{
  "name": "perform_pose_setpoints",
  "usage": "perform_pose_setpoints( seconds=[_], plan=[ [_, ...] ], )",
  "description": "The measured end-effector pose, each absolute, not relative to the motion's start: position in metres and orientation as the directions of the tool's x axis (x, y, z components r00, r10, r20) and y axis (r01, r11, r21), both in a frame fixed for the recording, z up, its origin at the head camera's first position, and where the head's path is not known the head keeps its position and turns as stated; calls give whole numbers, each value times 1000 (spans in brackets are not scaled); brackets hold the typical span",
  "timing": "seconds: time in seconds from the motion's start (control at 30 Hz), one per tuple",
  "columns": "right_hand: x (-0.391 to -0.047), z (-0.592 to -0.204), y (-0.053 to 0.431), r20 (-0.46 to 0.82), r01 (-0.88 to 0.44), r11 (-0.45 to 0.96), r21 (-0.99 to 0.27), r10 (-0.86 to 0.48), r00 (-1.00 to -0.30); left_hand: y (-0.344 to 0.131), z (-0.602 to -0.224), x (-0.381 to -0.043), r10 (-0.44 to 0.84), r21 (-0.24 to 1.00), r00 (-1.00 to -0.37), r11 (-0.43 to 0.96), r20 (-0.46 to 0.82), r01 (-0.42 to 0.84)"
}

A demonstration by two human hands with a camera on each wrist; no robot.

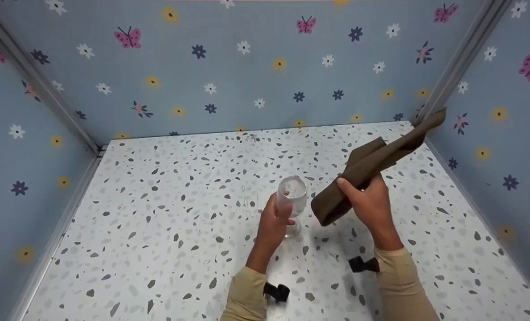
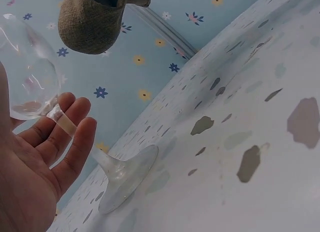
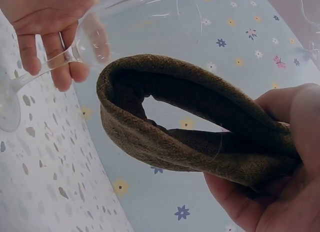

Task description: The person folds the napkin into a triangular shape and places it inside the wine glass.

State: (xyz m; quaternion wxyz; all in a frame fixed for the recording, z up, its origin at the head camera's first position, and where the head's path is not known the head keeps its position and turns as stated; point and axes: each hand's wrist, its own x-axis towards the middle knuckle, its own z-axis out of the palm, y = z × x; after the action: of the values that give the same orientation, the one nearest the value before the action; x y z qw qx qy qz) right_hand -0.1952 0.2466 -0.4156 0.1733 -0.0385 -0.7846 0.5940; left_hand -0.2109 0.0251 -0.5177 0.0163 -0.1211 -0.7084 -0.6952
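A clear stemmed glass (image 1: 296, 185) stands nearly upright in my left hand (image 1: 270, 225), whose fingers wrap around the lower bowl and stem. In the left wrist view its round foot (image 2: 127, 177) is close over the tabletop. My right hand (image 1: 374, 206) grips a dark brown cloth (image 1: 363, 167), thumb on top and fingers underneath. The cloth is folded into a long loose roll that slants toward the far right corner. Seen from the right wrist, the near end of the cloth (image 3: 150, 142) gapes in a loop, just beside the glass.
Beneath both hands lies a white speckled tabletop (image 1: 171, 200). Blue panels with flowers and butterflies, including the back wall (image 1: 247, 71), enclose it at the back and both sides. Black wrist mounts stick out at the left sleeve (image 1: 244, 292) and the right sleeve (image 1: 400, 281).
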Motion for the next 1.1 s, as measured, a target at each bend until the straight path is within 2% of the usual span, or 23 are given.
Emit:
perform_pose_setpoints(
  seconds=[0.37, 0.73, 1.1],
  plan=[
    [-193, -403, 239, 281, -209, 267, -941, 270, -921, 23, -521, -212, 168, 980, -966, 7, 196, 200],
    [-203, -403, 242, 357, -321, 166, -932, 286, -889, 22, -516, -210, 170, 980, -967, 30, 189, 197],
    [-204, -394, 235, 341, -309, 151, -939, 292, -893, 22, -514, -210, 174, 983, -970, 34, 172, 180]
  ],
)
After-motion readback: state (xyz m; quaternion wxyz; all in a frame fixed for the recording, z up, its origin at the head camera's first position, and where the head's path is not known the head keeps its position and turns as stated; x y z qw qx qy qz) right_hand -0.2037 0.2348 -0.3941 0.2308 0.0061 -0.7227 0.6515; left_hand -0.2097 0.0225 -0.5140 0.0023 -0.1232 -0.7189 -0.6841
